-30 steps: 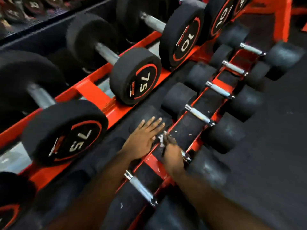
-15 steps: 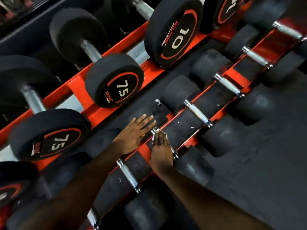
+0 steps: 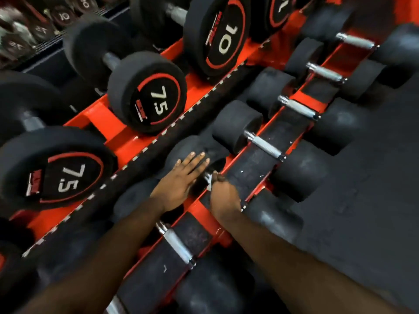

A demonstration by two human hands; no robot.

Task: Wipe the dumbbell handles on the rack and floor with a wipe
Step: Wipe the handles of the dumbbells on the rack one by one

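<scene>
Lower tier of the orange rack (image 3: 205,213): seven dumbbells with plain black heads and knurled chrome handles, laid side by side in a row that climbs from bottom left to top right. One at the bottom edge shows only a stub of handle. Each handle's long axis runs from upper left to lower right, across the rack's rails.

Upper tier: four dumbbells with printed end caps in view, two marked 7.5 (image 3: 156,103) and (image 3: 68,177), one marked 10 (image 3: 223,37), one cut off at the top edge. Their handles lie on the same diagonal as those below.

Dumbbell in work (image 3: 275,219): fifth from the top of the lower row. Most of its handle is covered by the right hand.

Left hand (image 3: 181,181): one, open, fingers straight and together, palm flat on that dumbbell's far head.

Right hand (image 3: 223,196): one, closed over the handle, fingers curled down around it.

Wipe (image 3: 209,180): one, white, only a small crumpled edge showing at the right hand's fingertips, against the handle.

Floor (image 3: 362,200): dark rubber matting to the right of the rack.
</scene>
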